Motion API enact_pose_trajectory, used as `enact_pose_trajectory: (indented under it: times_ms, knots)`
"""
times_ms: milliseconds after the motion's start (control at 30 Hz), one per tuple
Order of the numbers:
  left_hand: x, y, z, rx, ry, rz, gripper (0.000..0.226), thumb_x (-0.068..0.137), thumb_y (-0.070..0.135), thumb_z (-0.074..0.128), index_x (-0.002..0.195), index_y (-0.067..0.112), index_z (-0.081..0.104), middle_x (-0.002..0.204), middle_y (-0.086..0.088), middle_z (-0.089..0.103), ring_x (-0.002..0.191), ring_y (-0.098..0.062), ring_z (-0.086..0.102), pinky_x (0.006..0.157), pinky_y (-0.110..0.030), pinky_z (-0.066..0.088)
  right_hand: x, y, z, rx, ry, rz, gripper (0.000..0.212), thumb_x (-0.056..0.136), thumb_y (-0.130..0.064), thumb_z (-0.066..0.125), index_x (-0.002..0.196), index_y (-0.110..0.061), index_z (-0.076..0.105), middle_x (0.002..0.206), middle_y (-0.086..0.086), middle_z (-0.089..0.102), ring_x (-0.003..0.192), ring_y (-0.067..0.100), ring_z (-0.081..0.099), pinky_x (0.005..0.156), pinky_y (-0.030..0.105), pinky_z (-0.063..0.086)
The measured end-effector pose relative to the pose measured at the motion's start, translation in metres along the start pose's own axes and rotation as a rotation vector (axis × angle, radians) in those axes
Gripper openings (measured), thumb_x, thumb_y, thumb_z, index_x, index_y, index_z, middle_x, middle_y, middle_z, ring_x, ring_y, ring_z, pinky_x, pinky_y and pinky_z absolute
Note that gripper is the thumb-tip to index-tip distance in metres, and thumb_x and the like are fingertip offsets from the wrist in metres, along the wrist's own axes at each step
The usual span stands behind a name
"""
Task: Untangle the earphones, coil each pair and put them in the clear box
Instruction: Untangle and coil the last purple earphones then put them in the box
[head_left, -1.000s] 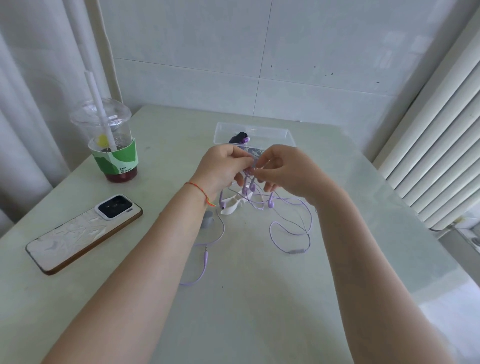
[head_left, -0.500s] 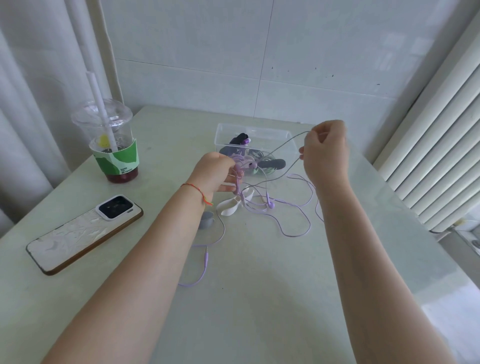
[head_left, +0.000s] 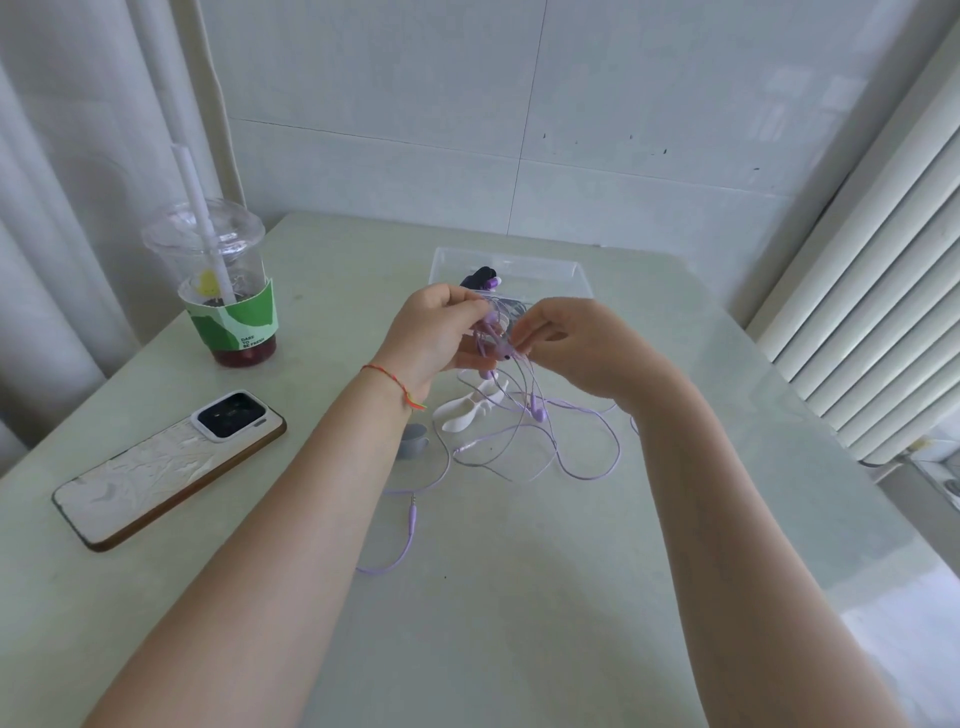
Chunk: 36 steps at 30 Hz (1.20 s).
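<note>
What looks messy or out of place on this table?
Only the thin purple earphone cables: a tangle hangs from both hands, left hand and right hand, with loose loops sprawled over the pale green table. Nothing looks spilled or broken.

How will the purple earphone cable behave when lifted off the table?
Likely floppy: the purple earphone cable lies in loose loops on the table and hangs limp from the left hand and right hand. Probably light. Crossing strands suggest it may snag and drag its plug.
</note>
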<state>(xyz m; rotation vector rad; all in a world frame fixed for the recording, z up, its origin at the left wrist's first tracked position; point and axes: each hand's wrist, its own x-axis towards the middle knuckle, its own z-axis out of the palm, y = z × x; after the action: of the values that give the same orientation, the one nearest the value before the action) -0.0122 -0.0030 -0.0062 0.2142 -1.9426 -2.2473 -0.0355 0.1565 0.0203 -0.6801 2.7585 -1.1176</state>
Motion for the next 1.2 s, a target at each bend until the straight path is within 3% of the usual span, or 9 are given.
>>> enact_pose_trajectory:
  times_ms: [100,200,300,433,500,633,800,1100,1200]
  knots:
    - [0.001,-0.001,-0.001,-0.011,0.024,0.026,0.011,0.096,0.001,0.052,0.086,0.005,0.055,0.071,-0.008,0.065,0.048,-0.024,0.064,0.042,-0.031,0.053,-0.001,0.002,-0.001,0.019,-0.055,0.008,0.012,0.085,-0.014,0.063,0.091,-0.020,0.072,0.089,-0.005,0.073,0.090,0.015,0.067,0.080,0.026,0.049]
    - [0.004,-0.002,-0.001,-0.010,0.037,0.037,0.008,0.096,0.003,0.052,0.089,0.005,0.056,0.074,-0.006,0.064,0.050,-0.024,0.062,0.043,-0.030,0.053,-0.001,0.002,-0.001,0.013,-0.049,-0.013,0.006,0.087,-0.020,0.068,0.091,-0.018,0.072,0.078,-0.004,0.072,0.071,0.009,0.060,0.068,0.022,0.044]
    - [0.006,-0.003,-0.003,0.022,0.022,0.026,0.006,0.095,0.009,0.057,0.089,0.010,0.057,0.075,-0.006,0.065,0.054,-0.022,0.063,0.049,-0.030,0.052,0.003,0.003,-0.001,0.026,0.067,-0.016,0.005,0.088,-0.020,0.066,0.086,-0.016,0.069,0.069,-0.006,0.065,0.054,0.001,0.050,0.051,0.013,0.036]
    - [0.004,-0.003,-0.005,0.070,-0.033,0.040,0.002,0.091,0.010,0.063,0.091,0.012,0.062,0.072,-0.004,0.067,0.057,-0.019,0.062,0.052,-0.028,0.051,0.005,0.003,-0.002,0.059,0.249,0.026,0.007,0.086,-0.021,0.065,0.081,-0.015,0.065,0.071,-0.003,0.062,0.062,0.013,0.052,0.053,0.022,0.037]
    - [0.004,-0.003,-0.006,0.047,-0.020,0.061,0.005,0.092,0.010,0.062,0.088,0.011,0.064,0.076,-0.005,0.070,0.059,-0.018,0.065,0.053,-0.028,0.054,0.001,0.002,-0.009,-0.086,0.143,0.059,0.016,0.084,-0.027,0.067,0.080,-0.012,0.065,0.070,-0.001,0.061,0.062,0.015,0.051,0.053,0.024,0.037]
    - [0.006,-0.002,-0.007,0.045,0.021,0.083,0.010,0.092,0.011,0.063,0.083,0.014,0.066,0.077,-0.004,0.069,0.062,-0.017,0.067,0.059,-0.030,0.054,-0.012,-0.002,-0.019,-0.367,-0.376,0.108,0.028,0.085,-0.043,0.066,0.072,-0.019,0.073,0.067,-0.005,0.068,0.060,0.007,0.061,0.061,0.022,0.047]
    - [0.004,-0.002,-0.003,0.029,-0.032,0.087,0.006,0.091,0.011,0.066,0.085,0.013,0.066,0.064,0.000,0.060,0.060,-0.019,0.064,0.063,-0.033,0.056,0.001,-0.001,-0.011,-0.100,0.123,0.031,0.031,0.089,-0.034,0.063,0.073,-0.008,0.065,0.064,0.000,0.061,0.059,0.016,0.054,0.061,0.029,0.046]
    - [0.002,-0.003,0.001,-0.011,-0.008,0.085,0.005,0.088,0.013,0.070,0.083,0.010,0.070,0.063,-0.001,0.063,0.068,-0.021,0.063,0.062,-0.031,0.057,-0.004,-0.009,0.002,0.009,-0.100,-0.008,0.030,0.084,-0.037,0.073,0.075,-0.008,0.070,0.071,0.003,0.072,0.058,0.009,0.066,0.059,0.027,0.056]
    - [0.004,-0.004,0.001,0.014,0.010,0.095,0.005,0.089,0.011,0.068,0.084,0.008,0.068,0.060,0.002,0.062,0.059,-0.016,0.059,0.068,-0.038,0.060,-0.006,-0.012,0.002,0.060,-0.094,-0.002,0.017,0.089,-0.020,0.065,0.080,-0.008,0.071,0.072,0.006,0.073,0.057,0.012,0.065,0.058,0.028,0.055]
